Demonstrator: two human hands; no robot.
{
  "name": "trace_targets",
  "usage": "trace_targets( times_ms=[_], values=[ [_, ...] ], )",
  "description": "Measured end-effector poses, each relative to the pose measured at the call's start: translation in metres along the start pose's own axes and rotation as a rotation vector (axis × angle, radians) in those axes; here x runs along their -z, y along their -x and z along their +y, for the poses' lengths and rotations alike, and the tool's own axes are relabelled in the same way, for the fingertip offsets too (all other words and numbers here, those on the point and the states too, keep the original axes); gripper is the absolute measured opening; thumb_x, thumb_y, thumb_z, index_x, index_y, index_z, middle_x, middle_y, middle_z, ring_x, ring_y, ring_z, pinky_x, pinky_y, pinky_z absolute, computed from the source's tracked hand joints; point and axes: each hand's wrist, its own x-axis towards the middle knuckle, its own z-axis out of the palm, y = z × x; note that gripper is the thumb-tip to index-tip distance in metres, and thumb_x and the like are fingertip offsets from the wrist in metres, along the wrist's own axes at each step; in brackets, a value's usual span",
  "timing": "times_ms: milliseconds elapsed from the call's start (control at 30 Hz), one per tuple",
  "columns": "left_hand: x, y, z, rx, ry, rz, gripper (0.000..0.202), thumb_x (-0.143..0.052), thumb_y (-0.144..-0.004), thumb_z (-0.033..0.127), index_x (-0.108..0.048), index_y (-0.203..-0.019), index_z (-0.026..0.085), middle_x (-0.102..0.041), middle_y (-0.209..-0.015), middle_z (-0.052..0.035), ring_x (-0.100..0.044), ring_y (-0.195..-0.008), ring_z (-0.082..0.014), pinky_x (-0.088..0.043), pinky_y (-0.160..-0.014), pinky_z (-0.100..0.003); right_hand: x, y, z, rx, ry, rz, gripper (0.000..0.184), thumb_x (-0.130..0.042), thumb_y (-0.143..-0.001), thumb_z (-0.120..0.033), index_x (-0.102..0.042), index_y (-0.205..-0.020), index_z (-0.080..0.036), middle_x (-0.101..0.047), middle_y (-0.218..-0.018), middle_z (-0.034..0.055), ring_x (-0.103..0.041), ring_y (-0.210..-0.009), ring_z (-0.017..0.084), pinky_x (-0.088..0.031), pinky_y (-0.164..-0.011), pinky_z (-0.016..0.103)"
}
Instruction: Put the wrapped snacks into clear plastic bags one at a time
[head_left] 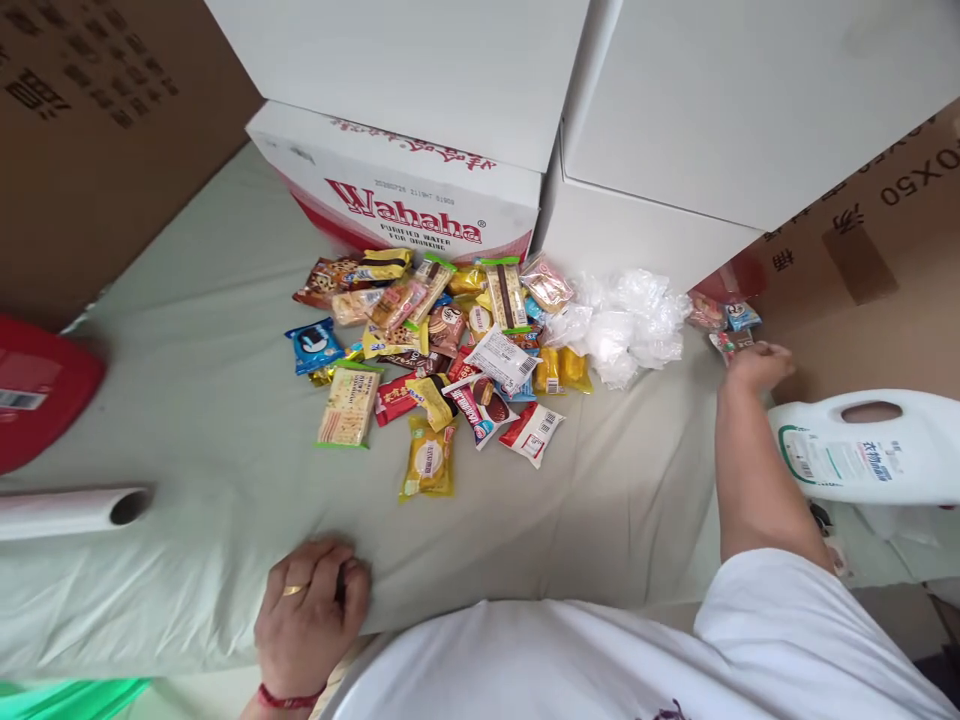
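Note:
A heap of several wrapped snacks (442, 350) lies on a pale green cloth (195, 400). My left hand (311, 605), with a ring and a red wrist cord, rests at the cloth's near edge with its fingers curled under, nothing visible in them. My right hand (757, 365) reaches far right, fingers closed around a small bag of snack packets (727, 325) beside the brown carton. A crumpled pile of clear plastic bags (626, 320) lies between the heap and my right hand.
A Wahaha water carton (397, 195) and white boxes (720, 110) stand behind the snacks. Brown cartons (90, 120) flank the left and right. A red object (37, 390) and a roll tube (71, 510) lie left. A white detergent jug (870, 450) sits right.

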Motion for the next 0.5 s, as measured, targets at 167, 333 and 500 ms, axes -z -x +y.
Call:
trace_targets(
  times_ms=[167, 333, 500],
  values=[
    [0.0, 0.003, -0.001, 0.008, 0.031, -0.006, 0.013, -0.065, -0.081, 0.01, -0.062, -0.09, 0.02, -0.069, -0.09, -0.0077, -0.066, -0.088, -0.025, -0.052, -0.084, -0.038, -0.055, 0.062, -0.041, 0.558, 0.112, -0.103, 0.028, -0.058, -0.094, -0.047, -0.073, -0.1, -0.024, -0.071, -0.099, 0.0077, -0.066, -0.094, 0.026, -0.053, -0.09, 0.044],
    [0.0, 0.006, -0.001, 0.031, 0.053, -0.021, 0.011, -0.064, -0.082, 0.011, -0.062, -0.089, 0.02, -0.07, -0.091, -0.0069, -0.066, -0.088, -0.024, -0.052, -0.086, -0.037, -0.128, 0.118, -0.092, 0.862, 0.541, -0.711, 0.021, -0.06, -0.092, -0.025, -0.077, -0.103, -0.022, -0.07, -0.116, 0.0075, -0.064, -0.097, 0.022, -0.046, -0.077, 0.03],
    [0.005, 0.008, 0.003, 0.17, 0.202, -0.053, 0.009, -0.061, -0.084, 0.013, -0.067, -0.087, 0.02, -0.071, -0.091, -0.0075, -0.065, -0.09, -0.024, -0.053, -0.084, -0.036, -0.134, 0.125, -0.114, 0.705, 0.6, -0.629, 0.007, -0.067, -0.085, -0.021, -0.074, -0.082, -0.019, -0.07, -0.097, 0.0075, -0.058, -0.081, 0.018, -0.041, -0.07, 0.028]
  ],
)
